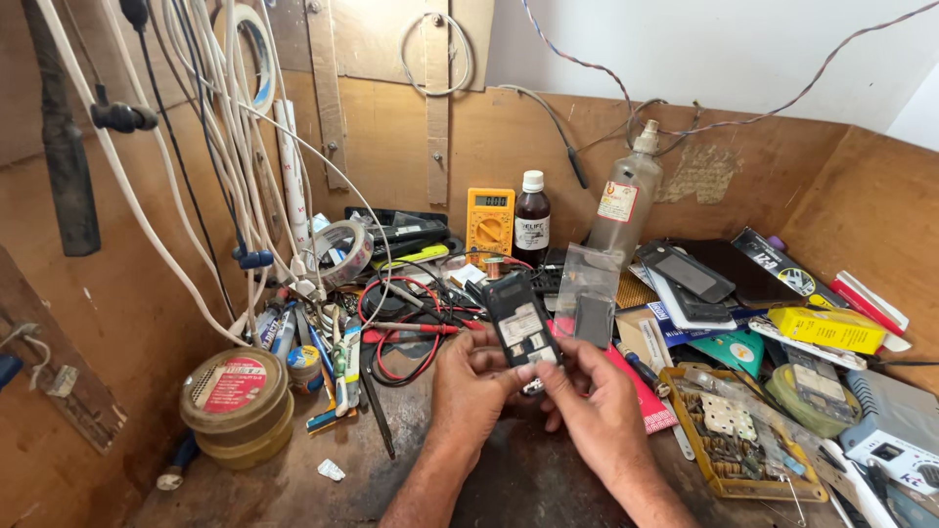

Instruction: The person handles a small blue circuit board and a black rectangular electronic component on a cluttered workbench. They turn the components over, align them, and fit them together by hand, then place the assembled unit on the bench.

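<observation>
A small dark mobile phone (517,318) with its back cover off stands upright between both hands, its open rear side toward me. My left hand (468,389) grips its lower left edge. My right hand (587,406) pinches its bottom end with thumb and fingers. Just right of the phone lies a clear plastic bag (590,290) with a dark flat part inside it.
A yellow multimeter (490,220), a dark bottle (532,219) and a clear bottle (626,200) stand at the back. Red and black leads (406,332) lie left of the phone. A round tin (236,403) sits at left; a yellow tray of parts (734,440) and boxes crowd the right.
</observation>
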